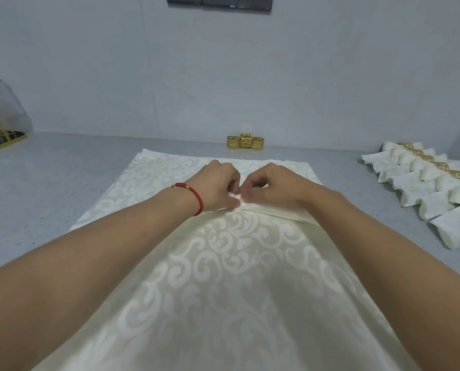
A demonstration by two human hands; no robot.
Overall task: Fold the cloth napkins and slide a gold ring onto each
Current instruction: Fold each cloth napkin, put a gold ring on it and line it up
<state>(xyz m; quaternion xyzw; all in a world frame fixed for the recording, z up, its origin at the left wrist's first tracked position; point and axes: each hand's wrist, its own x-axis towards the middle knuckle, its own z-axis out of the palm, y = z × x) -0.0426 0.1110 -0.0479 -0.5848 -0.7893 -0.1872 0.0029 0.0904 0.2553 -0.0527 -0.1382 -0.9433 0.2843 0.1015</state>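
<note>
Napkin of cream damask lies spread on the grey tabletop, its near edge cut off by the frame's bottom. Both hands meet at a raised pleat across the cloth: the left hand and right hand each pinch the fold with curled fingers, the fingertips blurred and partly hiding each other. Beyond the napkin, three gold rings stand touching by the wall. Right of the napkin lies a row of finished napkins, ringed, running out of view
</note>
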